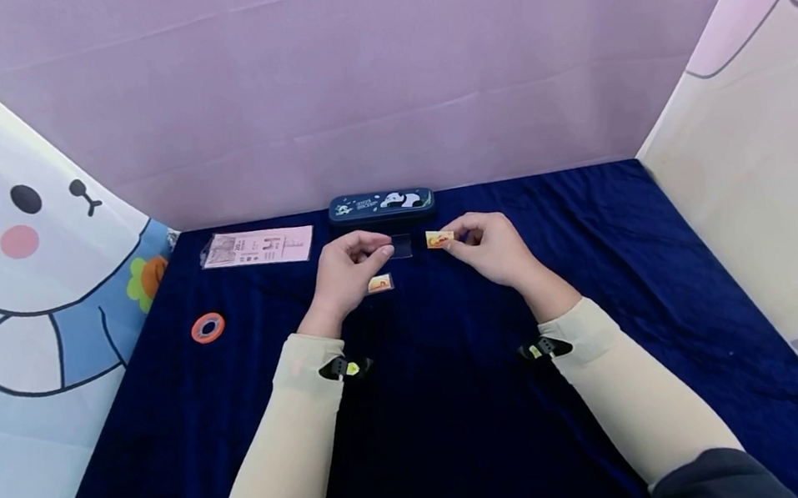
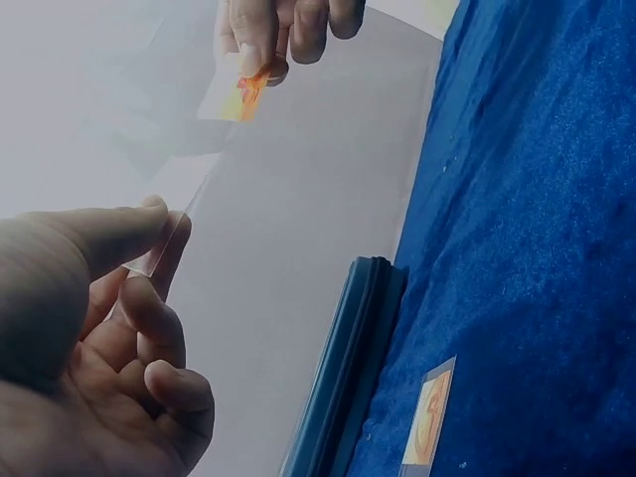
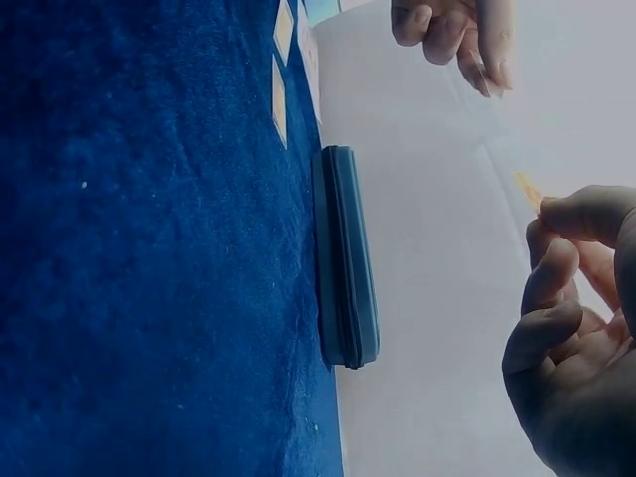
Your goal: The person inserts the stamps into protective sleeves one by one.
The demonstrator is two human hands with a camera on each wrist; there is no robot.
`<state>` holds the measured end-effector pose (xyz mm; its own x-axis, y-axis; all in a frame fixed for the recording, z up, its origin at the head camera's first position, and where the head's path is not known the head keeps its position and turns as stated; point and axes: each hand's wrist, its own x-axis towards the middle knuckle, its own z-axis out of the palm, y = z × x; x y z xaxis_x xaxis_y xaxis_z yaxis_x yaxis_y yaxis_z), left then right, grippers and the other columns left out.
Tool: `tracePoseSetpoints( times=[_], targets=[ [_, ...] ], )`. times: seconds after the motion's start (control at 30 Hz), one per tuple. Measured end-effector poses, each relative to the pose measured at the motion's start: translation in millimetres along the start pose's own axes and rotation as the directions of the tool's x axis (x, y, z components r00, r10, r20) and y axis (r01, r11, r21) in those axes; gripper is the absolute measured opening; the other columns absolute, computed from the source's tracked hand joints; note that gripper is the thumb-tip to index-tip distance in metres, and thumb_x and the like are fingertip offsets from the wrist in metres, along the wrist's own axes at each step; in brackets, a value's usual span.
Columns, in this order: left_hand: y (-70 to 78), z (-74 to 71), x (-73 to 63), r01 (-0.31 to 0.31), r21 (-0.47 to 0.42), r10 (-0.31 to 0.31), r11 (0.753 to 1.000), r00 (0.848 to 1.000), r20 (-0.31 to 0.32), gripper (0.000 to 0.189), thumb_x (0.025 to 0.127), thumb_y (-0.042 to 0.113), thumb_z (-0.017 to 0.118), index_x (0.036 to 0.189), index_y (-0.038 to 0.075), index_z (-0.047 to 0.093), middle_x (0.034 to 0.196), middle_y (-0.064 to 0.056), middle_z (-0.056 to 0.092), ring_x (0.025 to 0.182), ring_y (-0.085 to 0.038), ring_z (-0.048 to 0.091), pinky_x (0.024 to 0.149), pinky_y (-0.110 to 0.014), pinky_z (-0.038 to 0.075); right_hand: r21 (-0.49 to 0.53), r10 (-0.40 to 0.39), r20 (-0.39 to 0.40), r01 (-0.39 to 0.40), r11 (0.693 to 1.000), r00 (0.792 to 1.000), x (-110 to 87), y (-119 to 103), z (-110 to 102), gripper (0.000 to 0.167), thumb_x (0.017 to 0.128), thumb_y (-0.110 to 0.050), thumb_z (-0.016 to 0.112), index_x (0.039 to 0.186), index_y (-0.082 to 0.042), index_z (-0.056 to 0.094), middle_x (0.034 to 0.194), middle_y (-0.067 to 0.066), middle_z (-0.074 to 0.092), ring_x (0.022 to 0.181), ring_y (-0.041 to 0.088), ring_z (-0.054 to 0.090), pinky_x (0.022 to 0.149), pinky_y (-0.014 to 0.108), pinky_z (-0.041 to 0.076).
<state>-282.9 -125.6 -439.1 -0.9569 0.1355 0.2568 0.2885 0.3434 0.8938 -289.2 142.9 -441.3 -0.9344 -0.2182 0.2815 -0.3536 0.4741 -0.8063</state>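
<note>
My left hand (image 1: 344, 277) pinches a small clear plastic sleeve (image 1: 402, 246) between thumb and fingers. To the right, my right hand (image 1: 496, 249) pinches a small yellow-and-orange printed card (image 1: 437, 239) by its edge. A short gap separates the sleeve from the card in the head view. The left wrist view shows the card (image 2: 244, 97) beyond the transparent sleeve (image 2: 179, 214), both held up off the table. Below the left hand, another small card in a clear sleeve (image 1: 379, 283) lies on the cloth; the hand partly covers it.
A dark blue pencil case (image 1: 382, 207) with a panda print stands at the back, behind the hands. Left of it lies a pink printed sheet (image 1: 270, 246) in a clear cover. An orange ring-shaped roll (image 1: 208, 328) rests on the blue cloth (image 1: 450, 410) at left.
</note>
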Motion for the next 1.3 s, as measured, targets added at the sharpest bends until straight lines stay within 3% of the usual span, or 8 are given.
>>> tracePoseSetpoints(
  times=[0.2, 0.43, 0.7, 0.9, 1.03, 1.17, 1.3],
  targets=[
    [-1.8, 0.2, 0.3, 0.0, -0.004, 0.0, 1.0, 1.0, -0.012, 0.009, 0.097, 0.022, 0.079, 0.103, 0.015, 0.08, 0.091, 0.001, 0.077, 0.069, -0.018, 0.053, 0.06, -0.027, 0.042, 0.065, 0.021, 0.0, -0.021, 0.998, 1.0, -1.1, -1.9, -2.4, 0.009, 0.096, -0.017, 0.079, 0.105, -0.017, 0.079, 0.087, 0.004, 0.07, 0.062, 0.028, 0.059, 0.048, 0.031, 0.043],
    [-2.3, 2.0, -1.2, 0.015, 0.027, -0.015, 1.0, 1.0, -0.013, 0.015, 0.098, 0.032, 0.078, 0.101, 0.017, 0.079, 0.091, 0.001, 0.074, 0.071, -0.021, 0.054, 0.062, -0.031, 0.044, 0.124, 0.007, -0.001, -0.007, 0.992, 1.0, -1.8, -0.9, -3.4, 0.009, 0.099, -0.016, 0.076, 0.106, -0.014, 0.079, 0.085, 0.009, 0.073, 0.071, 0.047, 0.064, 0.047, 0.031, 0.042],
    [-1.4, 5.5, -0.4, -0.008, 0.051, 0.008, 0.999, 1.0, 0.002, 0.019, 0.101, 0.03, 0.074, 0.095, 0.011, 0.074, 0.085, 0.0, 0.074, 0.072, -0.017, 0.058, 0.063, -0.03, 0.043, 0.127, -0.013, -0.019, 0.015, 0.992, 1.0, -1.9, -2.9, -3.0, 0.008, 0.099, -0.018, 0.075, 0.105, -0.014, 0.079, 0.085, 0.006, 0.072, 0.068, 0.042, 0.064, 0.047, 0.03, 0.042],
    [-1.0, 6.7, -1.0, -0.003, 0.037, 0.002, 0.999, 0.999, 0.041, 0.018, 0.104, 0.03, 0.069, 0.097, 0.013, 0.072, 0.092, 0.001, 0.079, 0.091, -0.019, 0.071, 0.071, -0.031, 0.049, 0.132, -0.014, -0.021, 0.017, 0.991, 1.0, -3.1, -6.0, -2.4, 0.009, 0.1, -0.019, 0.075, 0.105, -0.014, 0.079, 0.085, 0.005, 0.072, 0.066, 0.035, 0.065, 0.048, 0.031, 0.043],
    [-0.1, 6.9, -1.4, 0.021, 0.016, -0.021, 1.0, 0.999, 0.034, 0.012, 0.102, 0.026, 0.073, 0.102, 0.015, 0.075, 0.094, 0.003, 0.08, 0.097, -0.027, 0.073, 0.072, -0.031, 0.051, 0.125, -0.016, -0.024, 0.019, 0.992, 1.0, -3.7, -6.8, -1.9, 0.008, 0.099, -0.019, 0.075, 0.105, -0.014, 0.079, 0.085, 0.004, 0.071, 0.063, 0.029, 0.063, 0.047, 0.031, 0.043],
    [-0.6, 7.1, -0.4, 0.026, 0.001, -0.026, 1.0, 0.999, 0.022, 0.012, 0.098, 0.021, 0.078, 0.108, 0.015, 0.08, 0.096, 0.002, 0.08, 0.096, -0.031, 0.074, 0.074, -0.028, 0.055, 0.136, -0.013, -0.02, 0.015, 0.991, 1.0, -3.9, -7.0, -1.7, 0.008, 0.099, -0.017, 0.075, 0.105, -0.013, 0.079, 0.086, 0.006, 0.072, 0.065, 0.034, 0.064, 0.048, 0.03, 0.043],
    [-0.3, 7.0, -0.4, 0.025, 0.017, -0.025, 1.0, 1.0, 0.018, 0.01, 0.096, 0.02, 0.08, 0.103, 0.015, 0.082, 0.095, 0.003, 0.08, 0.091, -0.025, 0.074, 0.074, -0.028, 0.056, 0.149, -0.015, -0.015, 0.017, 0.989, 1.0, -4.0, -7.6, -1.2, 0.008, 0.099, -0.017, 0.075, 0.105, -0.012, 0.079, 0.085, 0.007, 0.072, 0.066, 0.036, 0.063, 0.049, 0.03, 0.044]
  ],
)
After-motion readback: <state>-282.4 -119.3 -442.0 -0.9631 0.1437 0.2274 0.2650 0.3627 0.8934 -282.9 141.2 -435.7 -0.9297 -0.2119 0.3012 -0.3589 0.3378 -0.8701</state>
